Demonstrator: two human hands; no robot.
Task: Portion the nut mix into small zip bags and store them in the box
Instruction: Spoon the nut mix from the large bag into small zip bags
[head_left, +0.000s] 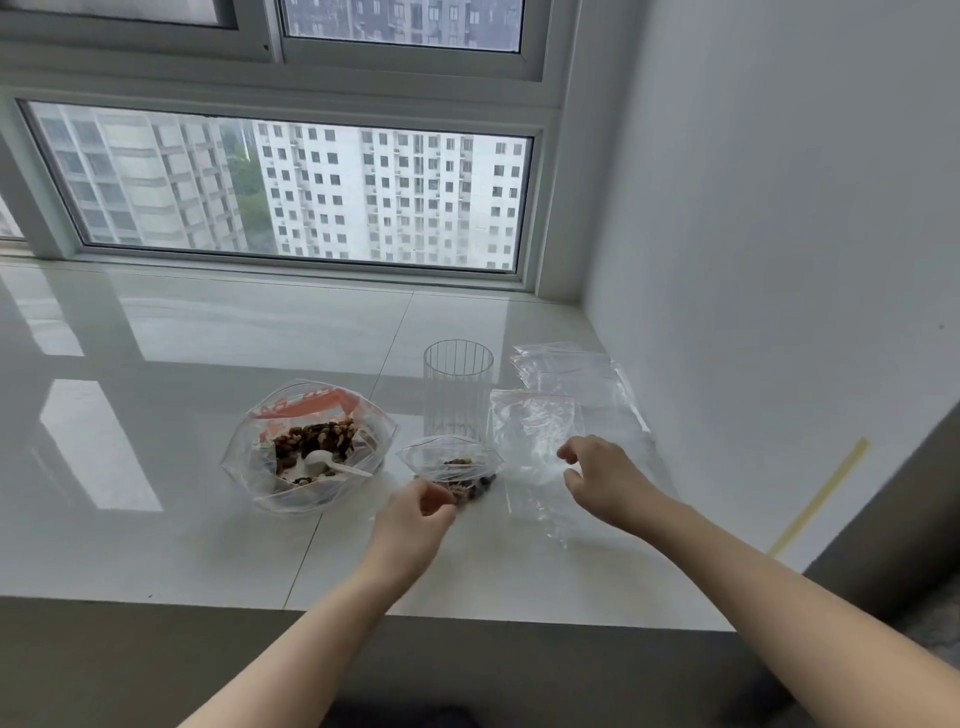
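A large zip bag (311, 447) with an orange seal stands open on the white sill, holding the nut mix and a white plastic spoon (332, 465). To its right a small zip bag (452, 460) stands open with some nuts in it. My left hand (415, 514) sits at this small bag's lower left corner, fingers curled; whether it pinches the bag I cannot tell. My right hand (597, 478) hovers, fingers loosely curled, over flat empty zip bags (540, 431). A clear ribbed container (458, 389) stands upright just behind the small bag.
More empty clear bags (571, 369) lie behind, near the white wall on the right. The glossy sill (182, 364) runs left under a window. Its front edge lies near my forearms. A strip of yellow tape (826, 501) is stuck on the wall at right.
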